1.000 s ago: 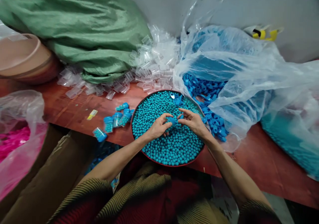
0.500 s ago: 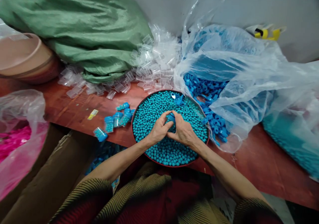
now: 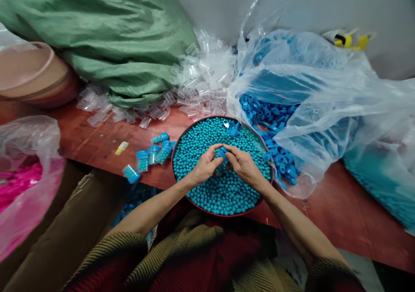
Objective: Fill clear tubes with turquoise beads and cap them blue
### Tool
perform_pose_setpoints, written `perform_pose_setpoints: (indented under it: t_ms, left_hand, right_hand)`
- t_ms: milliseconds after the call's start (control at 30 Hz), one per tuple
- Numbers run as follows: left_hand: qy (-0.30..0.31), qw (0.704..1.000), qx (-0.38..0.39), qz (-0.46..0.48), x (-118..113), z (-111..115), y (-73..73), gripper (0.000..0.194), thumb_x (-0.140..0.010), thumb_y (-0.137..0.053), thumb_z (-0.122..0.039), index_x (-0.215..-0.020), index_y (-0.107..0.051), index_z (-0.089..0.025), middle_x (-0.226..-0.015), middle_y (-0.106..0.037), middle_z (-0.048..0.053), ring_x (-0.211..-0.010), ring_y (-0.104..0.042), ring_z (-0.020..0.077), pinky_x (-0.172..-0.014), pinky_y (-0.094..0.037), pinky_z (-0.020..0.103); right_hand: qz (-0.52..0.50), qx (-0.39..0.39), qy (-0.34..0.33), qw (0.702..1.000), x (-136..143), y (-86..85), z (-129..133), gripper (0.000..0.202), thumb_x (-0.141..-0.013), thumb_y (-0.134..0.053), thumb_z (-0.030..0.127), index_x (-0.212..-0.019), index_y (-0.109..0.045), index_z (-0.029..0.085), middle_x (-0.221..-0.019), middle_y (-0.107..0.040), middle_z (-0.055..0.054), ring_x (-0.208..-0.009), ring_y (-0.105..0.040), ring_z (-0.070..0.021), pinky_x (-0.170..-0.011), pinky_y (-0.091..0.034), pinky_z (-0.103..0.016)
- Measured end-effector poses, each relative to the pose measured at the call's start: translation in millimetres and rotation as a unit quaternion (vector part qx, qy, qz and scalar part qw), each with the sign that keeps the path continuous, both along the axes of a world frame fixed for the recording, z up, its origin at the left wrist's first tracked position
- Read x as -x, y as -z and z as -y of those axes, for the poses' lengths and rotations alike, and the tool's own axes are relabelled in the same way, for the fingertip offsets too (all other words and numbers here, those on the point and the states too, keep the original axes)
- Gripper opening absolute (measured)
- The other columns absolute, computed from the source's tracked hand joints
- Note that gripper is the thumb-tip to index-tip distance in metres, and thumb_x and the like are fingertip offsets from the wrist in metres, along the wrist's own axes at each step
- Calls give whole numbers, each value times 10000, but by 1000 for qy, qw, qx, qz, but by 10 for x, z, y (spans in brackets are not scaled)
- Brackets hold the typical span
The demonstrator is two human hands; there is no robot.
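Observation:
A round red-rimmed tray (image 3: 223,215) full of small teal balls (image 3: 227,199) lies on the red-brown table. Above its middle, my left hand (image 3: 206,165) is closed around a small container with a blue cap (image 3: 221,153). The fingers of my right hand (image 3: 245,166) also press on this container, from the right. Its lower part is mostly hidden by the hands. Some loose blue caps (image 3: 234,130) lie on the balls near the back of the tray. Several filled, capped containers (image 3: 153,154) lie on the table just left of the tray.
Clear empty containers (image 3: 202,82) are heaped behind the tray, beside a green sack (image 3: 119,36). A plastic bag of blue caps (image 3: 279,114) touches the tray's right side. A brown tub (image 3: 29,73) and a bag of pink pieces (image 3: 21,184) are at left.
My right hand's fingers have shifted and bent over the blue cap, and its thumb is no longer stretched beneath the container. The left hand has hardly moved.

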State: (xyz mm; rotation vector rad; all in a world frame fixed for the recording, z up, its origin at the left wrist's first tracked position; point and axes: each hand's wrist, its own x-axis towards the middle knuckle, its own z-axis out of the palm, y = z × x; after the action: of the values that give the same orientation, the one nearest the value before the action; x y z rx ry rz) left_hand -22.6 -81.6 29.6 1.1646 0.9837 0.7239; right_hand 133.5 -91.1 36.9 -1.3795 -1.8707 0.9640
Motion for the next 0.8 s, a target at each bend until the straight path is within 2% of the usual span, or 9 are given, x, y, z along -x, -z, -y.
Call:
perform_pose_setpoints:
  t_ms: [67,133,233,333,433,533,667,733,800]
  left_hand:
    - [11,1000,-3,9,25,-3,-11,545,-783,-548,-288,-1303,-399,-214,-723,-511,-28,-484,-453,64,-429,-398,180]
    - [14,1000,-1,28,27,3,-13,562,-782,-551,-301,-1313,-388,-212,-703,-504,-37,-468,-453,56,-421,-390,173]
    - [17,998,11,65,7,28,-12,573,-794,-536,-327,-1326,-376,-189,-665,-496,-49,-423,-447,47,-390,-351,163]
    - [13,998,12,67,-14,60,-11,559,-808,-511,-318,-1332,-380,-176,-647,-484,-54,-408,-436,48,-382,-346,167]
    - [-11,999,-51,-2,-25,89,-8,505,-816,-494,-283,-1309,-429,-198,-708,-513,-36,-448,-411,46,-430,-399,179]
    - [-32,991,-112,-67,-31,107,-2,470,-825,-481,-253,-1293,-457,-216,-797,-550,-11,-508,-411,54,-504,-438,191]
    - [-22,993,-97,-64,-28,107,8,461,-831,-468,-252,-1290,-450,-207,-754,-526,-16,-504,-408,65,-477,-420,195]
    - [-15,995,-82,-50,-24,104,14,446,-827,-476,-256,-1269,-457,-204,-735,-505,-21,-495,-403,64,-444,-397,186]
    - [-18,997,-73,-36,-25,103,23,416,-826,-483,-264,-1237,-465,-199,-708,-479,-32,-484,-390,60,-430,-374,179]
  right_hand:
    - [-94,28,40,994,16,29,2,307,-902,-421,351,-1136,-570,221,-687,-635,5,-515,-606,-134,-539,-518,-271]
    - [-166,53,67,982,41,69,12,272,-873,-475,379,-1077,-585,237,-697,-640,14,-491,-606,-133,-498,-516,-268]
    - [-218,72,86,969,54,111,26,242,-850,-504,405,-997,-599,238,-704,-644,15,-474,-606,-133,-467,-508,-265]
    - [-209,52,84,973,33,126,38,212,-848,-505,388,-949,-609,233,-649,-623,27,-475,-604,-134,-476,-503,-263]
    - [-157,-4,100,983,30,131,51,194,-849,-507,354,-944,-631,237,-699,-642,14,-552,-618,-137,-546,-519,-273]
    - [-168,8,117,979,66,140,60,192,-846,-511,358,-935,-636,241,-710,-639,12,-551,-612,-137,-543,-520,-276]
    - [-229,48,132,963,91,159,68,199,-841,-515,385,-916,-621,234,-733,-634,15,-489,-589,-122,-497,-509,-268]
    - [-205,25,125,971,71,167,77,215,-853,-500,391,-929,-624,232,-731,-634,12,-526,-600,-127,-529,-515,-267]
    - [-135,-9,93,986,48,169,95,258,-876,-463,400,-987,-616,225,-726,-635,1,-575,-611,-139,-570,-521,-276]
